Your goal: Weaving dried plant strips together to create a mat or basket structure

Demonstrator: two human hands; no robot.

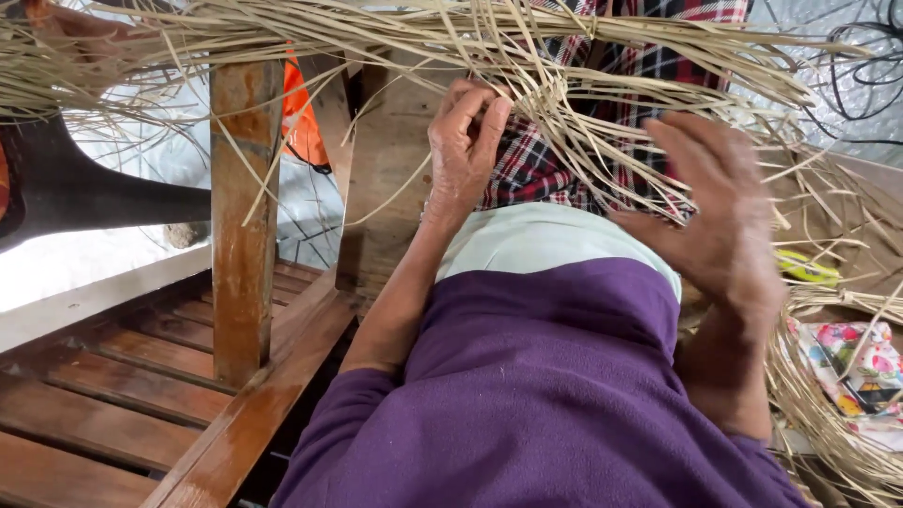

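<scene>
The left hand pinches dry straw strips on the checked cloth over the lap; the right hand hovers open, blurry. Weaving seems underway; next, grab one loose strip

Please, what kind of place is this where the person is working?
Probably a home craft spot, perhaps a porch. The left hand grips a bundle of dry straw strips over the lap, beside a wooden slatted bench and a wooden post.

Pale tan straw strips, purple top, red-black plaid cloth, floral fabric
</scene>
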